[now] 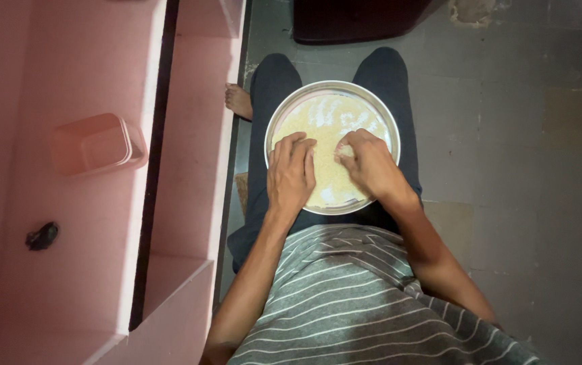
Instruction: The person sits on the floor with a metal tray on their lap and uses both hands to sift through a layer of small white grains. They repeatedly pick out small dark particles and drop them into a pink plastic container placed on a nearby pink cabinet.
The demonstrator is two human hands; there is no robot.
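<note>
Steel plate (284,111) rim clear beyond both hands (331,169) on grain (324,122)

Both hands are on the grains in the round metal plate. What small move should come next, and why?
Probably the right hand should draw its bent fingertips through the grains toward the bare patches near the far rim of the metal plate. The left hand lies flat on the grains, and the layer looks uneven there.
</note>
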